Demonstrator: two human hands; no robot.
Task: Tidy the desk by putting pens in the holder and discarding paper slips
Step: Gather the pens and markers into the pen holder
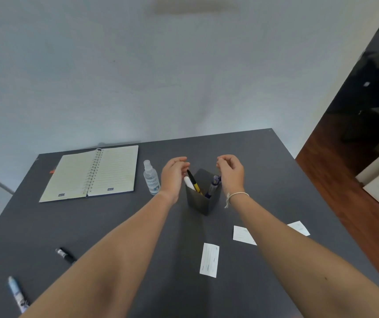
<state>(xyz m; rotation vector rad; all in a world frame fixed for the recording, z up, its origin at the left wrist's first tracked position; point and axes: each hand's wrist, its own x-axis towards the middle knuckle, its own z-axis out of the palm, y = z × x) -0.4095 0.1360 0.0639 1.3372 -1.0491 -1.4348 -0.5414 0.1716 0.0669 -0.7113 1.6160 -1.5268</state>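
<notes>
1. The light is soft, even and rather cool; the pale wall [92, 76] reads grey-blue, with no hard highlights on it
2. The dark worktop [46, 226] has a matte surface and shows no glare, only faint, diffuse shadows under the forearms
3. The doorway area [372, 88] at the right is dim, its contents nearly lost in black
4. Wide-angle distortion bends the worktop edges and stretches the forearms toward the lower corners
5. Focus is fairly soft overall; a smeared brownish patch [195, 5] at the top edge is blurred, and print on the paper slips [209, 260] is unreadable
</notes>
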